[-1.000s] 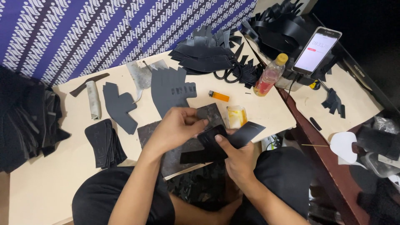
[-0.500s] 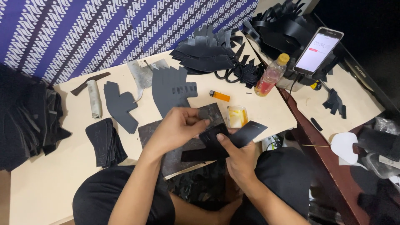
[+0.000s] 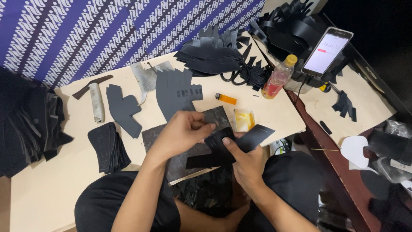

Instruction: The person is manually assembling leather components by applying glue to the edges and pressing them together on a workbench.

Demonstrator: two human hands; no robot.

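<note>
My left hand (image 3: 182, 131) and my right hand (image 3: 244, 161) meet over the near edge of a low cream board (image 3: 56, 189). Together they hold a flat black cut piece (image 3: 253, 136) of leather-like sheet. The right thumb presses on its dark middle part while the left fingers pinch its left end. A dark grey square mat (image 3: 171, 141) lies under the hands. A small pot of yellow glue (image 3: 243, 120) stands just beyond the piece.
On the board lie an orange lighter (image 3: 226, 99), black scissors (image 3: 235, 76), grey cut shapes (image 3: 176, 92), a black stack (image 3: 108, 146), a hammer (image 3: 95, 99) and piles of black pieces (image 3: 210, 53). A bottle (image 3: 278, 77) and a propped phone (image 3: 327, 51) stand at the right.
The hands have shifted only slightly on the black piece; the left fingers now pinch nearer its left end. Everything on the board stays put.
</note>
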